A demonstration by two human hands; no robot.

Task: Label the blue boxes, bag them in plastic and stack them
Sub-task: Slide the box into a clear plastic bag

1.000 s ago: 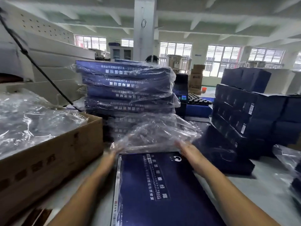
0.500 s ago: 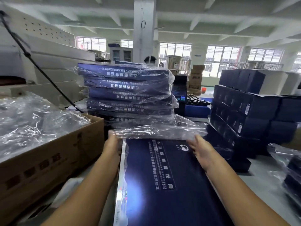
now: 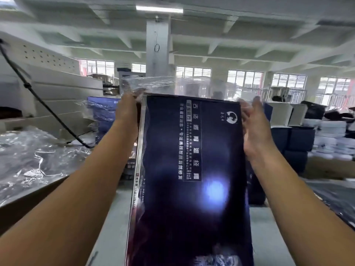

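Left hand (image 3: 127,108) pinches the plastic bag (image 3: 153,83) at the blue box's (image 3: 192,160) top-left corner, fingers curled; right hand (image 3: 253,127) lies fairly straight-fingered vs. the right edge. We're in the bagging step, we reckon: box tipped up btwn both hands, loose film above its top end. Next probably needs that film tucked in, then the box laid on the bagged stack (image 3: 103,110) behind-left.

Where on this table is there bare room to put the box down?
Two grey strips of table are bare: one between the cardboard carton and the held blue box, one right of it, before the dark box stacks. Behind, the bagged stack crowds it.
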